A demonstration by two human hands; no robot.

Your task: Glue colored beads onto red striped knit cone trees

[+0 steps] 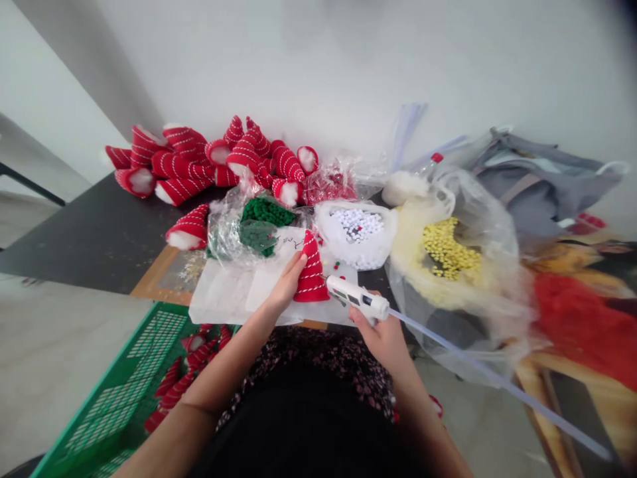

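Observation:
My left hand (287, 281) is closed on the left side of a red cone-shaped hat (311, 272) with white stitched lines, its tip pointing away from me. In my right hand (381, 328) is a white glue gun (359, 296), a long clear glue stick (462, 358) trailing from its back. The gun's nozzle is at the hat's right side; whether it touches cannot be made out. Beyond the hat lie green pompoms (266, 212) in clear plastic and white pompoms (362, 224) in a white bag. A few loose red and green pompoms are near the hat.
Many stuffed red cones (184, 159) are heaped at the back left of the dark table (70, 232). A green crate (114, 392) with more cones stands below left. Yellow pompoms (450, 249) fill a plastic bag at right, near a grey bag (532, 186) and red fabric (582, 325).

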